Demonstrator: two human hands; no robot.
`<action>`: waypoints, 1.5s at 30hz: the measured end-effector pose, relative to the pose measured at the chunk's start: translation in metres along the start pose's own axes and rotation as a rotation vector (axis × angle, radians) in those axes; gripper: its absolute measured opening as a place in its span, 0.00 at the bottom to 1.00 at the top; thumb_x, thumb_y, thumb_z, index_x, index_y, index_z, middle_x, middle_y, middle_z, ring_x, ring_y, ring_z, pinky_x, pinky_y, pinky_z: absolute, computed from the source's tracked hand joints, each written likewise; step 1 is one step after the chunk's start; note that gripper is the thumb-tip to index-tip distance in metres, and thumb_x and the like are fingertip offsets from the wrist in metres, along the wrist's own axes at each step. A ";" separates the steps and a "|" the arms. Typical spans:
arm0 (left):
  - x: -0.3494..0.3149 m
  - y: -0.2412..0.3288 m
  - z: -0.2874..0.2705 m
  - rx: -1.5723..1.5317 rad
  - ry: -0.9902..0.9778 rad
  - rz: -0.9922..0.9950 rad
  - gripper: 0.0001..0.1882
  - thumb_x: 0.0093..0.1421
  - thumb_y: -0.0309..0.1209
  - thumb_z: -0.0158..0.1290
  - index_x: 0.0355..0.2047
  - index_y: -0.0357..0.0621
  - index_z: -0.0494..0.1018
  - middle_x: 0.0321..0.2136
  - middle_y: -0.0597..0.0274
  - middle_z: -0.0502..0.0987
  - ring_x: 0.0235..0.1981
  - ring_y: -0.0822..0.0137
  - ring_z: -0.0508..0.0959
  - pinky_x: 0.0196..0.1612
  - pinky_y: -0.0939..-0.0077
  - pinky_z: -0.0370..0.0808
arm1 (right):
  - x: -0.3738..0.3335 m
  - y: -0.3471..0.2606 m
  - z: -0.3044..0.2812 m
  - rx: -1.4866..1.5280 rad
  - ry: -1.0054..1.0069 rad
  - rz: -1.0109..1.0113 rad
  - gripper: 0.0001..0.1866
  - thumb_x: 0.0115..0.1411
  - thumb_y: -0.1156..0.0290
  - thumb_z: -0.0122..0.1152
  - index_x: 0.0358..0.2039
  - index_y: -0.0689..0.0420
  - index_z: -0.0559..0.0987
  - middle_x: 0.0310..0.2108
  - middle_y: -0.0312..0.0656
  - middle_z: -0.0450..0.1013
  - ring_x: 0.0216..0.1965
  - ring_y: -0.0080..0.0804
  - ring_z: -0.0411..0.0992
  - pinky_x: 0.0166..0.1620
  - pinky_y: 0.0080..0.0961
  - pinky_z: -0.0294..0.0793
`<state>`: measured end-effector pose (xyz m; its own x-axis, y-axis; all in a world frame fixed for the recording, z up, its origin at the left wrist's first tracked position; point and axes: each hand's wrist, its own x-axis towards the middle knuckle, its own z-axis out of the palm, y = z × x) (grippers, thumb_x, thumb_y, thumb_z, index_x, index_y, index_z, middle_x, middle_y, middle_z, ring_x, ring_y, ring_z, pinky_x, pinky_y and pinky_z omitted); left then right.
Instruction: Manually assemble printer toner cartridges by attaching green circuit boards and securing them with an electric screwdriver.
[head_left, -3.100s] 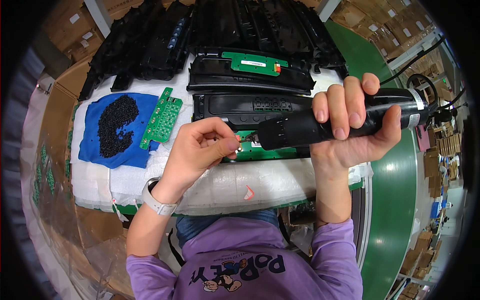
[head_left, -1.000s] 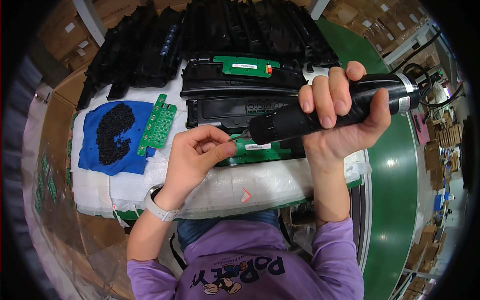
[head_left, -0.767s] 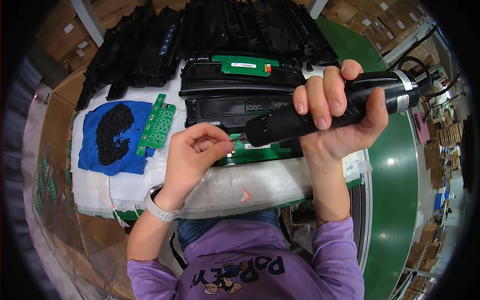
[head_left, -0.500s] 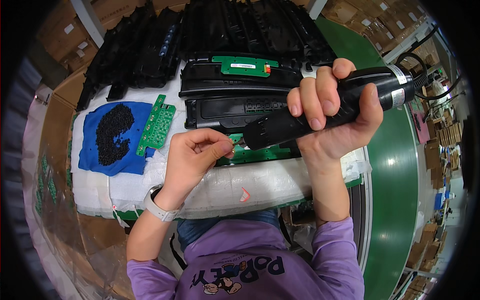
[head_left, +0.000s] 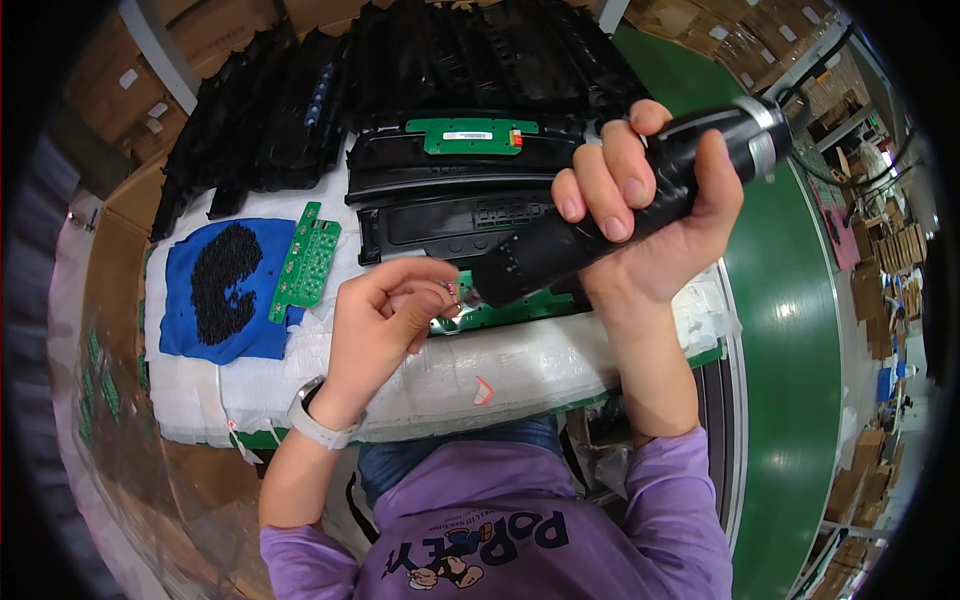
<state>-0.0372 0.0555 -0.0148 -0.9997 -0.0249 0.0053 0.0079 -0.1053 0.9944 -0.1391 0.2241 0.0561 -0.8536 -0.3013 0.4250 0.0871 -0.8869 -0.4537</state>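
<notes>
My right hand [head_left: 665, 225] is wrapped round a black electric screwdriver [head_left: 535, 260], its nose slanting down to the left. The tip comes down over a green circuit board [head_left: 530, 305] set along the near edge of a black plastic panel [head_left: 425, 230]. My left hand [head_left: 385, 310] is beside the tip, thumb and fingers curled together; whatever small thing they may hold is hidden. Left of it a loose green circuit board [head_left: 305, 265] leans on a blue cloth [head_left: 180, 305], which bears a heap of small black screws [head_left: 222, 275].
Behind, another black panel [head_left: 385, 180] carries a green board [head_left: 475, 136] with a white label. Several black plastic housings [head_left: 470, 60] are piled at the back. White padding [head_left: 420, 385] covers the bench. A green floor strip [head_left: 785, 400] runs along the right, cardboard boxes beyond.
The screwdriver has tilted a little, its rear end moving left and its tip staying near the board. My left fingers have loosened slightly and drawn back from the tip. The whole view has shifted slightly.
</notes>
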 end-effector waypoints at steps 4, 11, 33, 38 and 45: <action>0.007 0.003 -0.010 -0.166 0.176 0.057 0.13 0.64 0.34 0.39 0.38 0.36 0.68 0.30 0.55 0.76 0.21 0.79 0.66 0.25 0.87 0.63 | 0.005 -0.025 -0.007 -0.542 -0.178 0.158 0.18 0.57 0.57 0.48 0.36 0.61 0.66 0.14 0.33 0.59 0.10 0.20 0.57 0.20 0.22 0.63; 0.012 0.002 -0.015 -0.351 0.233 0.034 0.11 0.53 0.14 0.38 0.36 0.36 0.63 0.44 0.43 0.71 0.42 0.64 0.74 0.46 0.79 0.70 | 0.006 -0.017 -0.015 -0.824 -0.211 0.092 0.15 0.50 0.66 0.54 0.32 0.64 0.66 0.12 0.37 0.60 0.09 0.21 0.56 0.15 0.18 0.58; 0.008 0.002 -0.006 -0.271 0.062 -0.109 0.11 0.65 0.30 0.38 0.38 0.34 0.65 0.36 0.46 0.75 0.32 0.63 0.79 0.36 0.79 0.76 | -0.001 -0.006 -0.010 -0.914 -0.184 0.071 0.13 0.46 0.69 0.59 0.25 0.62 0.66 0.12 0.38 0.62 0.09 0.23 0.60 0.14 0.18 0.59; 0.002 0.005 -0.009 -0.204 0.000 -0.075 0.11 0.66 0.33 0.37 0.37 0.38 0.64 0.17 0.61 0.71 0.15 0.76 0.69 0.18 0.89 0.62 | -0.001 -0.011 -0.014 -0.481 -0.308 0.032 0.15 0.52 0.65 0.54 0.33 0.62 0.65 0.13 0.36 0.60 0.10 0.23 0.59 0.18 0.21 0.62; -0.002 0.011 0.004 -0.202 -0.042 -0.040 0.04 0.62 0.26 0.45 0.35 0.39 0.65 0.18 0.65 0.71 0.17 0.78 0.69 0.20 0.90 0.61 | 0.001 -0.015 -0.011 -0.077 -0.318 -0.046 0.16 0.58 0.59 0.46 0.37 0.60 0.68 0.16 0.36 0.63 0.12 0.24 0.61 0.24 0.28 0.67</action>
<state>-0.0356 0.0587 -0.0030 -0.9994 0.0245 -0.0250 -0.0312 -0.3023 0.9527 -0.1465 0.2412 0.0547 -0.6515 -0.3668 0.6641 0.0028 -0.8765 -0.4814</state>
